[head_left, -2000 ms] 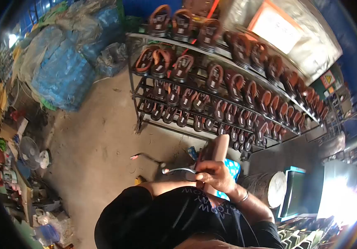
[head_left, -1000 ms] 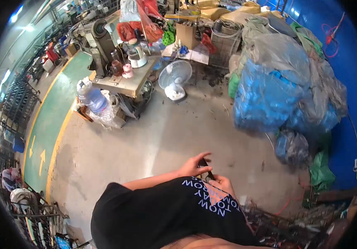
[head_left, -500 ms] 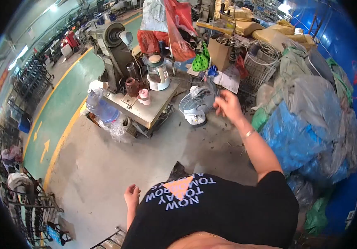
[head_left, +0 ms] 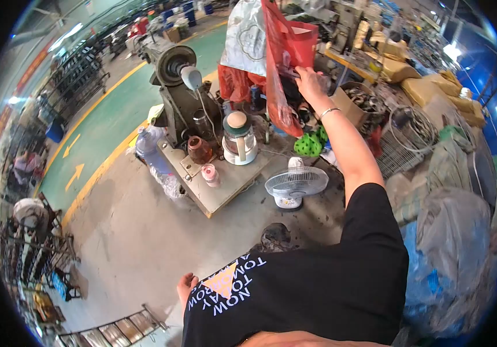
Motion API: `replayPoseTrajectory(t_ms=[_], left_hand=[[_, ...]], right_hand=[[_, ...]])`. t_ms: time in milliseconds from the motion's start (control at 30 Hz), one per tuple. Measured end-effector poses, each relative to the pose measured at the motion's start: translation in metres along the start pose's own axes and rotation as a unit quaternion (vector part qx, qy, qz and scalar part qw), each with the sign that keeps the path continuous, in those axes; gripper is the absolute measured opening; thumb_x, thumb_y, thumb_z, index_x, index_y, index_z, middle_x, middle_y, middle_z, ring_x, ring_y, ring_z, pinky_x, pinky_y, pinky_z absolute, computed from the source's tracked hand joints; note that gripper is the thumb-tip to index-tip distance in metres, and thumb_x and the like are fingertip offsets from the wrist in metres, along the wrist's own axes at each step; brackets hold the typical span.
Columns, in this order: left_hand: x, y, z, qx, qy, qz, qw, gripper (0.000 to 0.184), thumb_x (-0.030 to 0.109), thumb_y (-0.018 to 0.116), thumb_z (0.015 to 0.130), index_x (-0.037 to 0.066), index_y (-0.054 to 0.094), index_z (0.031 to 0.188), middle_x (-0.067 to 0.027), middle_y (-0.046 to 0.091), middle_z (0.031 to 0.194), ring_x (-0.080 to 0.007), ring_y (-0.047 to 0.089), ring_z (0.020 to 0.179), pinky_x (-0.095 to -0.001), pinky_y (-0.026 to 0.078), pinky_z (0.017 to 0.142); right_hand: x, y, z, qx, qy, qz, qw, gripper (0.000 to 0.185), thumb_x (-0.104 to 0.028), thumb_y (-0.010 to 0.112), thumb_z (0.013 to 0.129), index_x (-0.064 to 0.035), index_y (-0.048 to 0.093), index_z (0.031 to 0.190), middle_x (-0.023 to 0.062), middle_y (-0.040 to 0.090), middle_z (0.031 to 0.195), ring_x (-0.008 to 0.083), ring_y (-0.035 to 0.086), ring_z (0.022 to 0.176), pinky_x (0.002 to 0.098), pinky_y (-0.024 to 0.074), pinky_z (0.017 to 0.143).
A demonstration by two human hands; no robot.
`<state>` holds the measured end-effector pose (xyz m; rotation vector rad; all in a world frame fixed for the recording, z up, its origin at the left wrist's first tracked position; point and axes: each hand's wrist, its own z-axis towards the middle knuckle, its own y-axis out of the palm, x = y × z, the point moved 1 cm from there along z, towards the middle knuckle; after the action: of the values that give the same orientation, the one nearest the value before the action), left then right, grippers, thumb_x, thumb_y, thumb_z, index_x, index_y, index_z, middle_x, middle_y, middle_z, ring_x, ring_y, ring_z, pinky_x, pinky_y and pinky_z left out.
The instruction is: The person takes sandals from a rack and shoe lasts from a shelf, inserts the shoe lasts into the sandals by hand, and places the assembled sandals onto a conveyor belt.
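My right hand is stretched forward at the red plastic bag, which hangs above the floor. Its curled fingers are closed at the bag's edge; the fingertips are partly hidden. A red box-like surface shows just above the hand. Down by my side hangs my left hand, its fingers loosely bent and nothing visible in them. A white desk fan stands on the floor below my right arm. A bright green, dark-spotted item lies behind the fan.
A metal-topped bench carries a machine, a glass kettle, a brown jar and a pink cup. A large water bottle stands at its left. Grey and blue plastic sacks pile up at right.
My right hand has moved from beside the fan up and forward to the red bag. My view has shifted, and the bench and fan appear lower. My left hand stays low at my side.
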<state>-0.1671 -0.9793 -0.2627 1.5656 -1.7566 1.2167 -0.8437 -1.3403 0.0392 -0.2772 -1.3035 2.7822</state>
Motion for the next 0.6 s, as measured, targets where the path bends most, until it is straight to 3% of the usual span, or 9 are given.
replayPoseTrajectory(t_ms=[67,133,233,333,400,433,467,533,600], left_hand=[[0.035,0.025,-0.036,0.043,-0.044,0.018,0.998,0.044,0.017,0.071,0.092,-0.006,0.063,0.128,-0.0186,0.074,0.110,-0.0237,0.072,0.101,-0.0354,0.056,0.090],[0.034,0.053,-0.040,-0.010,-0.031,0.042,0.999,0.044,0.018,0.071,0.092,-0.006,0.063,0.129,-0.0185,0.074,0.111,-0.0239,0.072,0.101,-0.0354,0.056,0.090],[0.064,0.111,-0.026,-0.084,-0.014,0.060,0.995,0.046,0.019,0.071,0.092,-0.005,0.063,0.130,-0.0183,0.074,0.111,-0.0242,0.072,0.101,-0.0355,0.056,0.090],[0.067,0.138,-0.040,-0.087,-0.016,0.039,0.995,0.047,0.021,0.071,0.092,-0.005,0.062,0.131,-0.0182,0.074,0.112,-0.0244,0.072,0.101,-0.0355,0.056,0.091],[0.032,0.135,-0.092,-0.014,-0.019,-0.006,1.000,0.048,0.022,0.071,0.092,-0.004,0.062,0.131,-0.0181,0.074,0.113,-0.0246,0.072,0.101,-0.0355,0.056,0.091],[0.078,0.132,-0.108,-0.030,-0.030,0.023,0.999,0.051,0.026,0.071,0.093,-0.002,0.061,0.134,-0.0175,0.073,0.117,-0.0249,0.071,0.106,-0.0360,0.055,0.093],[0.096,0.130,-0.117,-0.017,-0.052,0.059,0.997,0.050,0.028,0.070,0.092,-0.001,0.063,0.133,-0.0183,0.072,0.121,-0.0266,0.070,0.110,-0.0376,0.055,0.095],[0.082,0.128,-0.125,0.036,-0.061,0.047,0.996,0.049,0.029,0.069,0.092,-0.001,0.063,0.131,-0.0202,0.071,0.121,-0.0298,0.070,0.111,-0.0387,0.054,0.097],[0.069,0.119,-0.135,0.069,-0.064,0.041,0.995,0.049,0.029,0.068,0.092,-0.001,0.064,0.131,-0.0208,0.071,0.122,-0.0309,0.070,0.111,-0.0388,0.054,0.097]], right_hand=[[0.017,0.028,0.013,-0.049,-0.040,-0.047,0.997,0.037,-0.018,0.075,0.085,-0.0141,0.065,0.120,0.0169,0.064,0.108,0.0413,0.070,0.093,0.0517,0.0574,0.077],[0.029,0.047,0.011,-0.067,-0.081,-0.054,0.993,0.030,-0.014,0.071,0.085,-0.0105,0.066,0.115,0.0223,0.061,0.109,0.0429,0.071,0.090,0.0534,0.0584,0.075],[0.026,0.034,0.004,-0.097,-0.052,-0.011,0.994,0.044,-0.013,0.071,0.082,-0.0065,0.060,0.124,0.0237,0.060,0.112,0.0439,0.069,0.096,0.0550,0.0573,0.080],[0.027,0.021,-0.001,-0.059,-0.119,0.118,0.984,0.058,-0.012,0.070,0.081,-0.0066,0.056,0.137,0.0231,0.060,0.121,0.0454,0.058,0.114,0.0530,0.0490,0.098],[0.019,-0.010,-0.002,-0.117,-0.139,0.137,0.974,0.052,-0.016,0.070,0.090,-0.0044,0.056,0.139,0.0244,0.059,0.132,0.0426,0.055,0.125,0.0491,0.0439,0.110],[0.040,0.012,0.002,-0.096,-0.185,0.097,0.973,0.055,-0.022,0.070,0.093,-0.0010,0.054,0.141,0.0264,0.054,0.141,0.0419,0.051,0.131,0.0477,0.0412,0.114],[0.057,0.034,0.007,-0.051,-0.149,0.119,0.980,0.057,-0.022,0.069,0.094,0.0011,0.052,0.143,0.0274,0.051,0.144,0.0419,0.051,0.132,0.0471,0.0418,0.113],[0.079,0.045,0.015,-0.017,-0.133,0.096,0.986,0.051,-0.021,0.068,0.096,-0.0018,0.056,0.142,0.0258,0.051,0.143,0.0415,0.051,0.132,0.0466,0.0437,0.111],[0.056,0.026,0.013,0.042,-0.141,0.098,0.984,0.043,-0.019,0.066,0.098,-0.0011,0.060,0.137,0.0245,0.056,0.138,0.0404,0.057,0.125,0.0459,0.0471,0.105]])
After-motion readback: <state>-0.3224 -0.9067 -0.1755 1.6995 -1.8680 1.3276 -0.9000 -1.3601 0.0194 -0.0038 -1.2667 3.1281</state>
